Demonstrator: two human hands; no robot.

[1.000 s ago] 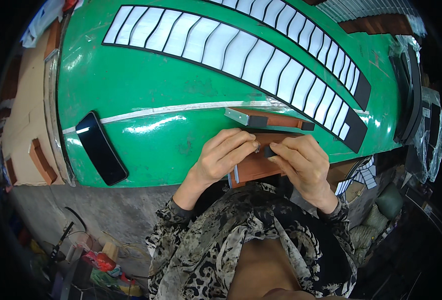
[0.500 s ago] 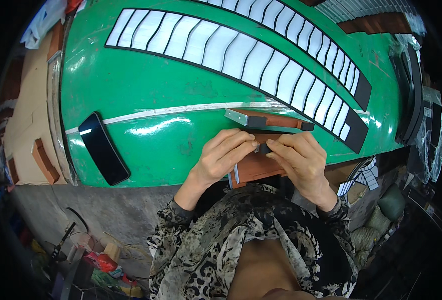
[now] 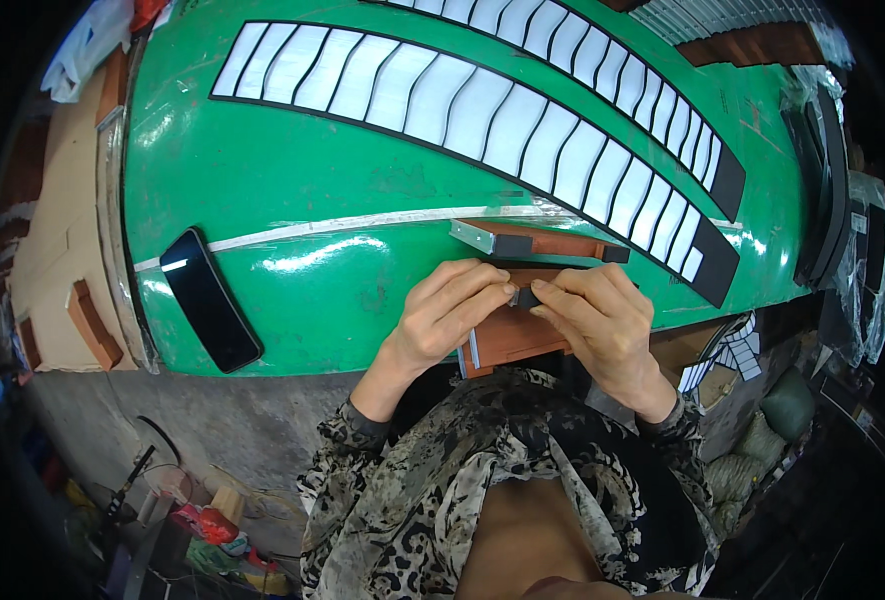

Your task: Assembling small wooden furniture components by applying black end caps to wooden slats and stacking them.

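My left hand (image 3: 455,308) and my right hand (image 3: 603,315) meet at the table's near edge, their fingertips pinched close together. Between them shows a small dark piece (image 3: 526,297), gripped by the right thumb and forefinger. A tiny greyish bit sits in the left fingertips, too small to name. Beneath both hands lies a reddish-brown block (image 3: 518,340) with a metal strip along its left end. Just beyond stands a second reddish-brown block (image 3: 568,245) with a black piece and a metal end on its left.
Two long curved black-framed strips with white segments (image 3: 463,105) lie across the green table (image 3: 313,170). A black smartphone (image 3: 211,300) rests at the left. Black curved pieces in plastic (image 3: 831,200) stand at the right edge. Cardboard (image 3: 63,240) borders the left side.
Both hands stay nearly in place. The small dark piece between the fingertips shows slightly more now, and the whole view has shifted a little.
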